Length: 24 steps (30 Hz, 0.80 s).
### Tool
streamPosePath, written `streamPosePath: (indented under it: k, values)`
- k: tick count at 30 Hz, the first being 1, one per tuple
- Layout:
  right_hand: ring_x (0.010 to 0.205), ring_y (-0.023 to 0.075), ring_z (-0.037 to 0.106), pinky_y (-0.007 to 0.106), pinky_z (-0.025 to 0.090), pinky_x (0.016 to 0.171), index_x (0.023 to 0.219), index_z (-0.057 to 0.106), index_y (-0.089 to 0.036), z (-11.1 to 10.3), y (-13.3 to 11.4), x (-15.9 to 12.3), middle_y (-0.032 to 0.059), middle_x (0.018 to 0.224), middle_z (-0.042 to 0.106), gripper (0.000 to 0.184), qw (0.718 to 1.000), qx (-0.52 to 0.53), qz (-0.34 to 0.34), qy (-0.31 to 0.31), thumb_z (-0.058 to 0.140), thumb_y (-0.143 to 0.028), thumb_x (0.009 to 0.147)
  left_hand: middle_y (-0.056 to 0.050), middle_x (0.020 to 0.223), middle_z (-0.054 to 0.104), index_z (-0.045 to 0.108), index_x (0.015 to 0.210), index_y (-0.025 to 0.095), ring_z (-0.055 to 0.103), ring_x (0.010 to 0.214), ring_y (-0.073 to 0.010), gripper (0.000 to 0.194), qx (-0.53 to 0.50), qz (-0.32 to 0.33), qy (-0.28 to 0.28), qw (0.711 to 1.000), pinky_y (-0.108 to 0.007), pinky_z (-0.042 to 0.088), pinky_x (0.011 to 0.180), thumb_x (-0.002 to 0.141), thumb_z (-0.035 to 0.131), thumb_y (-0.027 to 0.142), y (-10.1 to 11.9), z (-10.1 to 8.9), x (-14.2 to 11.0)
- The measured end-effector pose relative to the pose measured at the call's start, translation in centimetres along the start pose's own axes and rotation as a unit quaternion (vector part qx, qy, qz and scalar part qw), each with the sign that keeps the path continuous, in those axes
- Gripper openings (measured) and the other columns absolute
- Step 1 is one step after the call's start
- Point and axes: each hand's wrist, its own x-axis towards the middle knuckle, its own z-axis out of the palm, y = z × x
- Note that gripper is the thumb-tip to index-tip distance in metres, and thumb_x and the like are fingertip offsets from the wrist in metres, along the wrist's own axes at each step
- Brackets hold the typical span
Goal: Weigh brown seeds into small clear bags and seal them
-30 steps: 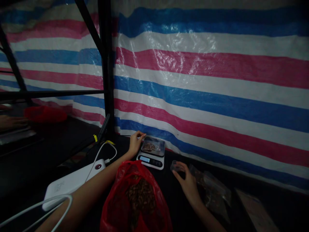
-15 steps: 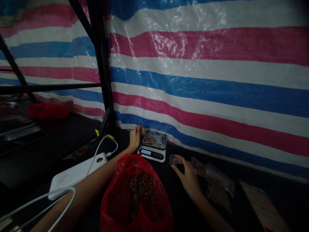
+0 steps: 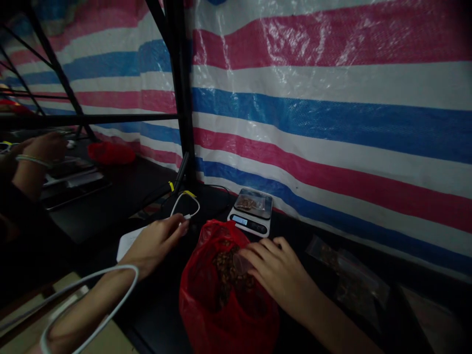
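Note:
My right hand (image 3: 278,270) grips a small clear plastic cup (image 3: 241,264) at the mouth of a red plastic bag (image 3: 199,305). The cup tilts over small brown pieces (image 3: 224,265), perhaps nuts or seeds, inside the bag. Left of the bag, my left hand (image 3: 158,241) hovers above a white power bank (image 3: 127,243), thumb and fingers drawn together; whether anything small is between them I cannot make out. Behind the bag stands a white kitchen scale (image 3: 249,223) with a lit display. On its plate lies a clear zip bag (image 3: 250,202) with brown pieces in it.
Several filled clear bags (image 3: 356,280) lie at the right, near a dim flat box (image 3: 429,309). A white cable (image 3: 136,280) loops over my left forearm. At the far left are a co-worker's hand (image 3: 46,147) and another red bag (image 3: 110,152). A black metal post (image 3: 183,98) rises before the striped sheet.
My left hand has drawn back from beside the scale to above the power bank. My right hand has carried the cup leftward into the red bag's mouth. The view has turned left.

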Motion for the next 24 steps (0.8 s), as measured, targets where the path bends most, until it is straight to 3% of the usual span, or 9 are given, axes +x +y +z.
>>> streamPosePath:
  k: [3, 5, 8, 12, 17, 20, 24]
  values:
    - [0.075, 0.0205, 0.054, 0.035, 0.033, 0.063, 0.097, 0.057, -0.022, 0.6, -0.4, 0.9, 0.0042, 0.089, 0.065, 0.022, 0.995, -0.085, -0.045, -0.039, 0.050, -0.012, 0.078, 0.000, 0.065, 0.064, 0.063, 0.092, 0.027, 0.060, 0.062, -0.0191, 0.034, -0.015, -0.055, -0.040, 0.998, -0.025, 0.043, 0.056, 0.077, 0.043, 0.050, -2.2, 1.7, -4.3]
    - [0.071, 0.0210, 0.054, 0.035, 0.034, 0.060, 0.091, 0.059, -0.019, 1.2, -0.6, 1.2, 0.0059, 0.084, 0.065, 0.020, 0.991, -0.116, -0.052, -0.046, 0.048, -0.009, 0.078, -0.002, 0.083, 0.067, 0.063, 0.096, 0.029, 0.062, 0.077, -0.0209, 0.037, -0.059, -0.048, -0.031, 0.997, -0.029, 0.048, 0.067, 0.080, 0.038, 0.049, -2.9, 3.4, -6.3]
    - [0.071, 0.0208, 0.054, 0.035, 0.035, 0.063, 0.090, 0.059, -0.018, 1.7, -1.0, 1.5, 0.0058, 0.082, 0.065, 0.021, 0.992, -0.107, -0.051, -0.048, 0.048, -0.007, 0.077, -0.004, 0.106, 0.063, 0.062, 0.103, 0.030, 0.058, 0.097, -0.0250, 0.038, -0.075, -0.025, -0.008, 0.997, -0.036, 0.046, 0.083, 0.077, 0.044, 0.049, -2.5, 5.4, -7.8]
    - [0.072, 0.0204, 0.054, 0.035, 0.034, 0.065, 0.096, 0.057, -0.019, 1.6, -1.7, 1.4, 0.0034, 0.080, 0.065, 0.025, 0.996, -0.065, -0.039, -0.053, 0.050, -0.008, 0.076, -0.006, 0.113, 0.059, 0.061, 0.107, 0.029, 0.056, 0.101, -0.0254, 0.037, -0.082, -0.026, -0.033, 0.996, -0.035, 0.045, 0.086, 0.076, 0.048, 0.046, -0.2, 6.5, -7.5]
    - [0.078, 0.0204, 0.054, 0.035, 0.031, 0.068, 0.099, 0.056, -0.019, 1.8, -2.5, 0.7, 0.0032, 0.085, 0.065, 0.024, 0.998, -0.012, -0.009, -0.065, 0.053, -0.012, 0.077, -0.006, 0.100, 0.064, 0.063, 0.102, 0.021, 0.059, 0.091, -0.0209, 0.033, -0.203, -0.002, -0.094, 0.975, -0.028, 0.046, 0.079, 0.084, 0.039, 0.035, 2.9, 6.9, -6.4]
    - [0.084, 0.0184, 0.054, 0.034, 0.029, 0.072, 0.107, 0.053, -0.024, 2.0, -2.7, 0.1, 0.0003, 0.092, 0.065, 0.030, 0.993, 0.090, 0.045, -0.066, 0.056, -0.017, 0.077, -0.005, 0.094, 0.067, 0.064, 0.100, 0.018, 0.060, 0.085, -0.0205, 0.033, -0.255, -0.010, -0.094, 0.962, -0.026, 0.046, 0.075, 0.083, 0.042, 0.034, 3.6, 6.7, -6.2]
    - [0.085, 0.0151, 0.055, 0.032, 0.030, 0.076, 0.102, 0.055, -0.031, 2.3, -2.5, -0.7, -0.0046, 0.093, 0.065, 0.027, 0.959, 0.228, 0.155, -0.062, 0.060, -0.022, 0.077, -0.004, 0.093, 0.067, 0.065, 0.099, 0.017, 0.061, 0.077, -0.0196, 0.034, -0.274, -0.017, -0.114, 0.955, -0.025, 0.048, 0.068, 0.082, 0.044, 0.037, 3.4, 5.9, -5.9]
